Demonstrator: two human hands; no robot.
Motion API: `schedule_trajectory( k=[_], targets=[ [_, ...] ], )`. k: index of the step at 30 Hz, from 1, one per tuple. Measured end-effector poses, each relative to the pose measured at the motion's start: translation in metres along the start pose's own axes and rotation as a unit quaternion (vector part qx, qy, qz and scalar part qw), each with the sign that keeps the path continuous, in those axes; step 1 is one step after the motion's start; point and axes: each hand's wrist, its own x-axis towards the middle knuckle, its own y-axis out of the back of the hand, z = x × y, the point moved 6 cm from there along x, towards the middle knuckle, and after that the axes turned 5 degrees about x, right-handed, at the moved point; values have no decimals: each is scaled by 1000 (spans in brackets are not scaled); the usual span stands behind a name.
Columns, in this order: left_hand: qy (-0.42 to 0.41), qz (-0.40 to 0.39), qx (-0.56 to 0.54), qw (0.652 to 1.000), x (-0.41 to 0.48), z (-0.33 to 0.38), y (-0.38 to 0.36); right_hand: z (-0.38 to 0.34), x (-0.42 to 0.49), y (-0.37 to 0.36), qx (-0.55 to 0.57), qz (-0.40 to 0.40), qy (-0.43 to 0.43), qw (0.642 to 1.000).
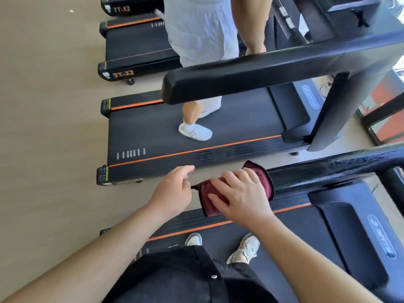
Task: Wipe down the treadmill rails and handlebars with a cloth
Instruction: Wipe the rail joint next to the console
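Beige gym floor (54,127), row of black treadmills with orange deck stripes. Near treadmill handlebar (328,171) runs from lower centre to right edge, far end cut off by frame. Maroon cloth (209,195) wrapped around handlebar's near end, hiding tip. Right hand (238,193) lies over cloth, fingers curled, gripping cloth against bar. Left hand (172,191) just beside cloth's left edge, fingers loosely bent; contact with cloth hard to make out. Second person (201,40) on neighbouring treadmill belt (240,125), upper body out of frame, legs partly hidden behind that treadmill's handrail (251,77).
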Motion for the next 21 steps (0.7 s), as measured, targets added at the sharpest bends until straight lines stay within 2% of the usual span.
schedule_trajectory(
  k=[2,5,7,9,11,15,19,21],
  targets=[
    [-6,-9,-1,1000,1,3,-2,45,-2,14,3,21,-16,1000],
    [-15,-20,-10,1000,-2,8,-5,119,-6,38,-36,47,-149,987],
    [-16,-22,-15,1000,-4,9,-5,136,-7,40,-64,29,-220,973],
    [-13,-18,-16,1000,-4,8,-4,121,-1,36,-82,26,-260,962],
    [-7,-15,-14,1000,-3,9,-3,80,5,27,-70,44,-248,965],
    [-14,-14,-12,1000,2,19,-8,3,5,3,-12,36,-144,989],
    [-28,-9,-6,1000,6,32,-12,35,-1,10,22,10,-5,1000],
    [-33,-13,-1,999,7,34,-12,84,-5,25,14,34,-42,998]
  ],
)
